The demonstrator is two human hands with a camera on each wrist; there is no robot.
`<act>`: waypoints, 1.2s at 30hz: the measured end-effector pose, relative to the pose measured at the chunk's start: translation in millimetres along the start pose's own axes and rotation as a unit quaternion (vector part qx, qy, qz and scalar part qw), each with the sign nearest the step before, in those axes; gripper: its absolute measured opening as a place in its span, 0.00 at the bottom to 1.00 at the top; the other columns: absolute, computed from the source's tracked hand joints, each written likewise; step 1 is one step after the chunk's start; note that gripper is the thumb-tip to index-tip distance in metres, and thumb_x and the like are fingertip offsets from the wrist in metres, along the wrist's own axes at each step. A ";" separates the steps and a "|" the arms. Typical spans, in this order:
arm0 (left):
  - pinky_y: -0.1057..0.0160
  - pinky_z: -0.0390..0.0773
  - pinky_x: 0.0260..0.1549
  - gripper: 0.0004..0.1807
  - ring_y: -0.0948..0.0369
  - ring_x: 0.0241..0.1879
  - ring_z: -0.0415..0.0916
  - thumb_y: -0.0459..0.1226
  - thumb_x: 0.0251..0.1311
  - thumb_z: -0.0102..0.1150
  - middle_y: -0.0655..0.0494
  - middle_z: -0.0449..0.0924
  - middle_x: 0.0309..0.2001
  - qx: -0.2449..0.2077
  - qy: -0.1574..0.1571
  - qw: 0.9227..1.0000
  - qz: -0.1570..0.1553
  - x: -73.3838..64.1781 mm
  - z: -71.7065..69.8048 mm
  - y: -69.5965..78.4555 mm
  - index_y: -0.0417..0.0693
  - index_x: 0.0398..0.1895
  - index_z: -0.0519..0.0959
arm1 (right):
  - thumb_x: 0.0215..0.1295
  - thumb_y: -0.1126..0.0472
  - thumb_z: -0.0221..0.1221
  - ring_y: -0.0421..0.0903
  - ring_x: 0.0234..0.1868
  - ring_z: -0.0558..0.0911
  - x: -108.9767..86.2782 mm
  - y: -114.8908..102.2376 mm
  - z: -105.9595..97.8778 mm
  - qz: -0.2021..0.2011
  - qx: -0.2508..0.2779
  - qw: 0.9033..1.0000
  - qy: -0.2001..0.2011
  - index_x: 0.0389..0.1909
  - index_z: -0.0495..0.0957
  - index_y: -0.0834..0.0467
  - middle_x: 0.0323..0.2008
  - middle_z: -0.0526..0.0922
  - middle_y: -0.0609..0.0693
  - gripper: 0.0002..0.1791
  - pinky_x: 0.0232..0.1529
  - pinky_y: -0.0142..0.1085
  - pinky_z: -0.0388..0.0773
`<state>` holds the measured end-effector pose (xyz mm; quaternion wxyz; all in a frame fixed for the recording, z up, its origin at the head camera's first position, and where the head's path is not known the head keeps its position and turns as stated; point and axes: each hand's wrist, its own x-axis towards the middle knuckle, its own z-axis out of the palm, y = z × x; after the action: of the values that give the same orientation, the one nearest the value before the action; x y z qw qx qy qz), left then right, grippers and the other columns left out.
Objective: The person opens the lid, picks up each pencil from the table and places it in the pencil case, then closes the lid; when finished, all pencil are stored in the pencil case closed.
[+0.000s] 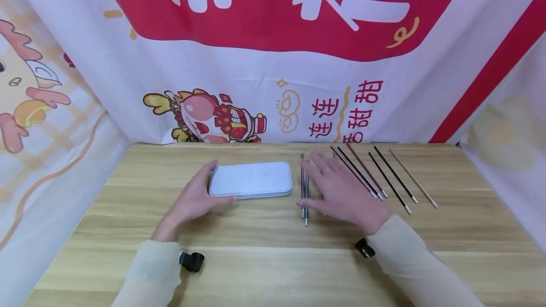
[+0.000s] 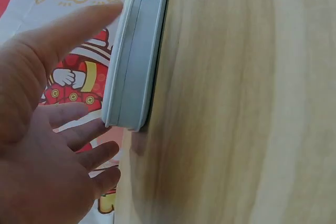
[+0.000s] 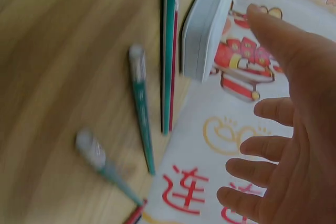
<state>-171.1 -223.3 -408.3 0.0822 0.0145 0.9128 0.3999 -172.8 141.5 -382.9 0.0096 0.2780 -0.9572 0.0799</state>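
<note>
A white, rounded-corner case [image 1: 250, 179] lies closed on the table. My left hand [image 1: 197, 195] is at its left end, thumb along the front side and fingers by the far corner. In the left wrist view that hand's fingers are spread and loosely bent beside the case [image 2: 128, 66]; firm contact cannot be made out. My right hand [image 1: 343, 193], fingers spread, hovers just right of the case, above two pencils [image 1: 306, 203] lying side by side. The right wrist view shows green pencils [image 3: 168, 51] below the hand, with nothing held. Part of the pencils is hidden by the hand.
Several more pencils [image 1: 398, 181], black, dark red and tan with eraser ends, lie fanned out on the right of the wooden table [image 1: 273, 269]. A printed white and red cloth [image 1: 273, 60] hangs along the table's back edge. Small black devices [image 1: 193, 261] sit at both wrists.
</note>
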 end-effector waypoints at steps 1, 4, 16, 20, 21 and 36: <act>0.32 0.56 0.83 0.65 0.36 0.85 0.50 0.51 0.58 0.81 0.36 0.49 0.87 -0.005 0.000 1.000 -0.006 1.0 0.8 -0.6 0.43 0.88 0.48 | 0.69 0.26 0.61 0.62 0.88 0.53 1.0 -2.9 0.8 -0.003 0.004 1.000 -0.001 0.87 0.55 0.51 0.88 0.48 0.60 0.55 0.88 0.60 0.51; 0.34 0.55 0.84 0.65 0.38 0.85 0.50 0.49 0.58 0.82 0.38 0.49 0.87 -0.016 0.001 1.000 -0.024 3.5 3.0 -1.9 0.45 0.88 0.47 | 0.70 0.28 0.63 0.62 0.87 0.55 3.9 -10.3 3.4 -0.010 0.004 1.000 0.004 0.86 0.58 0.52 0.88 0.50 0.61 0.53 0.87 0.60 0.54; 0.38 0.54 0.86 0.65 0.40 0.87 0.46 0.50 0.57 0.83 0.41 0.47 0.89 -0.055 -0.006 0.997 -0.059 5.8 6.4 -13.4 0.51 0.89 0.48 | 0.70 0.33 0.67 0.62 0.86 0.60 32.2 -45.9 12.1 -0.025 -0.014 1.000 -0.006 0.86 0.59 0.48 0.86 0.56 0.60 0.51 0.86 0.59 0.59; 0.37 0.53 0.86 0.65 0.41 0.87 0.46 0.51 0.56 0.83 0.43 0.48 0.89 -0.062 -0.005 0.996 -0.071 6.6 6.0 -16.5 0.52 0.89 0.48 | 0.69 0.33 0.68 0.62 0.85 0.63 47.7 -60.9 15.9 -0.034 -0.028 0.999 -0.004 0.84 0.63 0.50 0.85 0.60 0.60 0.50 0.84 0.60 0.63; 0.37 0.52 0.86 0.65 0.41 0.88 0.46 0.51 0.56 0.83 0.43 0.49 0.89 -0.064 -0.004 0.995 -0.074 6.9 6.1 -17.6 0.52 0.89 0.48 | 0.69 0.33 0.68 0.62 0.84 0.63 51.7 -64.6 17.0 -0.036 -0.031 0.999 -0.003 0.84 0.63 0.51 0.85 0.61 0.61 0.49 0.84 0.59 0.64; 0.35 0.51 0.86 0.68 0.42 0.88 0.45 0.57 0.52 0.83 0.46 0.49 0.89 -0.076 -0.004 0.994 -0.082 7.2 7.5 -24.6 0.57 0.90 0.47 | 0.74 0.34 0.62 0.56 0.82 0.69 82.4 -90.7 39.9 -0.027 -0.073 0.997 -0.026 0.81 0.68 0.47 0.82 0.68 0.57 0.41 0.78 0.55 0.74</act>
<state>-176.0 -233.9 -432.2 0.1190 -0.0653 0.8775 0.4600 -193.0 15.9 -403.8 0.0068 0.3047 -0.9524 0.0024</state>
